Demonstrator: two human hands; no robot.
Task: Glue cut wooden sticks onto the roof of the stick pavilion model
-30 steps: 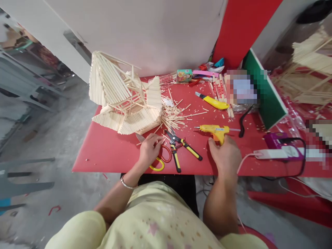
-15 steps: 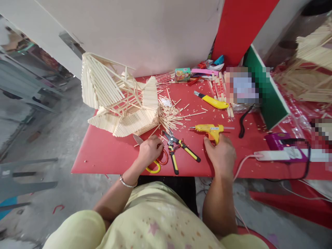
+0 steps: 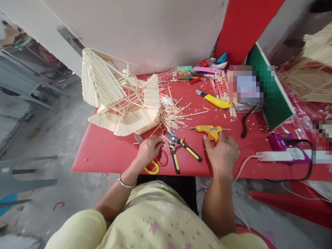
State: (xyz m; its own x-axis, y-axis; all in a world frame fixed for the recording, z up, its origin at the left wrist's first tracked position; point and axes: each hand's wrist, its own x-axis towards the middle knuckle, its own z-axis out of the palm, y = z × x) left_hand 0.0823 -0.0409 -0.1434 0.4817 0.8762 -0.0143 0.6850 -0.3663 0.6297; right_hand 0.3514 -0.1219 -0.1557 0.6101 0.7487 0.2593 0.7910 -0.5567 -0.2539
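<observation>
My right hand (image 3: pixel 222 154) is wrapped round the grip of a yellow hot glue gun (image 3: pixel 207 129), whose nozzle points left. A clear glue stick (image 3: pixel 227 129) pokes out of its back. My left hand (image 3: pixel 149 150) lies over scissors with one red and one yellow handle loop (image 3: pixel 163 158), its fingers curled together. Whatever its fingertips hold, if anything, is hidden. Between the hands lie spread shears (image 3: pixel 192 153) with yellow and black handles. Behind my left hand stands a model built of thin wooden sticks (image 3: pixel 138 119), with a slanted, roof-like part at its left.
Cut sticks (image 3: pixel 172 116) are strewn beside the model on the red table (image 3: pixel 98 152). A yellow utility knife (image 3: pixel 216 101), a green box (image 3: pixel 184 72) and paper-banded sticks (image 3: pixel 221 86) lie farther back. At right are a green board (image 3: pixel 275 93) and a white power strip (image 3: pixel 275 156) with cables.
The view has shifted slightly. The glue stick behind the gun shows a little less length. Both hands keep nearly the same places.
</observation>
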